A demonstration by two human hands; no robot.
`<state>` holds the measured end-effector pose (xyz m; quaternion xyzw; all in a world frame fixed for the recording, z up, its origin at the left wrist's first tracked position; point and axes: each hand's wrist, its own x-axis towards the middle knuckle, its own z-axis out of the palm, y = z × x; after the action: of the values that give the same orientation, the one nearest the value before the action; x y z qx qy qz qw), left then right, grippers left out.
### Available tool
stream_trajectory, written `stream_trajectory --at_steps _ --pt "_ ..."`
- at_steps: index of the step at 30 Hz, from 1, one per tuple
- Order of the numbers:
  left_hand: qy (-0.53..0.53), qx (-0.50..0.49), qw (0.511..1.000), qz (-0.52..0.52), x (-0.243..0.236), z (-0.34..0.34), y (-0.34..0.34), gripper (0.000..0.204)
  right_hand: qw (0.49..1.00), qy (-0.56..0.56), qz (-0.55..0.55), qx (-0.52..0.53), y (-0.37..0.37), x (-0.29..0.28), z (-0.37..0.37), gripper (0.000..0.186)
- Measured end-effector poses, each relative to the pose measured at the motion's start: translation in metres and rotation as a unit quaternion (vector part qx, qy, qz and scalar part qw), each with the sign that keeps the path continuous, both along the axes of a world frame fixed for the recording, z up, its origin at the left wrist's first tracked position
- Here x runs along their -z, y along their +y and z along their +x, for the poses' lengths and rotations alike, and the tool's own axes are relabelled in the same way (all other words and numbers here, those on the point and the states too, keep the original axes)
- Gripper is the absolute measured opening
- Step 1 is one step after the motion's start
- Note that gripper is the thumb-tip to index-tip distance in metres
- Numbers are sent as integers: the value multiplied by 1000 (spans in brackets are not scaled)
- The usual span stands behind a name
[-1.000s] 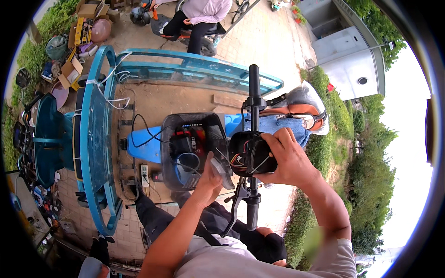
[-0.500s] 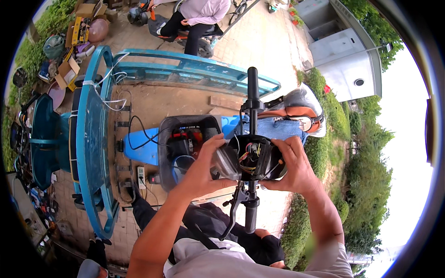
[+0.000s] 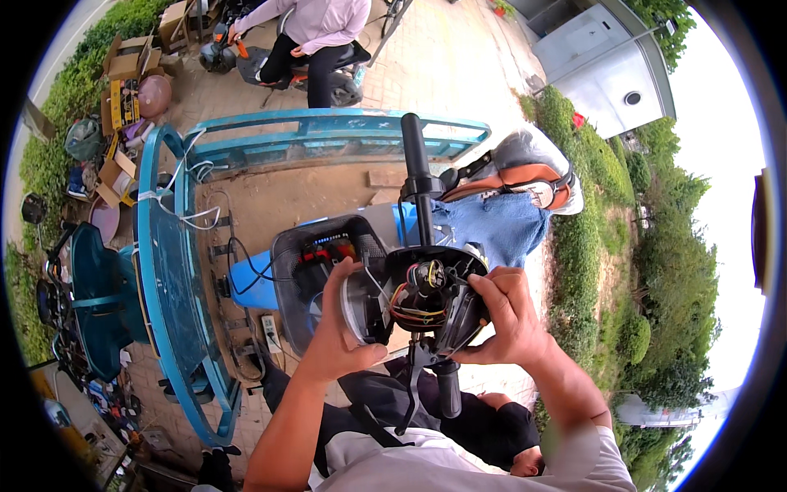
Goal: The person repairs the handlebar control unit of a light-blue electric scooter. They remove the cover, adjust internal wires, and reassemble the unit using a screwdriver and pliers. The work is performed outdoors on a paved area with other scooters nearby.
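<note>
My left hand is closed round a clear-fronted headlight, thumb below and fingers above. My right hand grips the black headlight housing at its right side, thumb underneath. Between the two parts a gap shows coloured wires and a round connector or switch body. The housing sits at the middle of a handlebar, which has black grips at both ends. Below it hangs a black brake lever. The headlight stands tilted away from the housing; its back is partly hidden.
A dark mesh basket with tools stands left of the handlebar, on a blue cart bed with blue rails. A blue towel lies beyond the housing. One person sits on a scooter at the back; another, in black, is close below.
The headlight has moved left and away from the housing, widening the gap and showing more wires. The handlebar has tilted, and the whole view has shifted slightly.
</note>
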<state>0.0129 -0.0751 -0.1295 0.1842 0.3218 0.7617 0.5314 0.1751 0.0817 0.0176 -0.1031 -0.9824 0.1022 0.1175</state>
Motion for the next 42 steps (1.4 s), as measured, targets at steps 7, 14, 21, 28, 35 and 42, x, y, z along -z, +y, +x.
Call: stream_trajectory --at_steps 7,14,21,28,35,42 --pt "5 -27 999 38 1 1 26 117 999 42 -11 -1 0 9 10 85" --pt "76 3 996 53 12 2 29 118 998 51 -38 14 1 10 21 82" --pt "82 12 994 71 14 3 26 116 996 69 -63 17 9 8 19 85" --pt "121 11 990 70 28 0 24 117 996 63 -65 14 14 11 20 89" --pt "95 46 991 82 29 -6 25 117 997 39 -69 13 15 7 16 91" --pt "205 46 975 77 23 -13 24 111 998 40 -46 9 19 8 22 96"
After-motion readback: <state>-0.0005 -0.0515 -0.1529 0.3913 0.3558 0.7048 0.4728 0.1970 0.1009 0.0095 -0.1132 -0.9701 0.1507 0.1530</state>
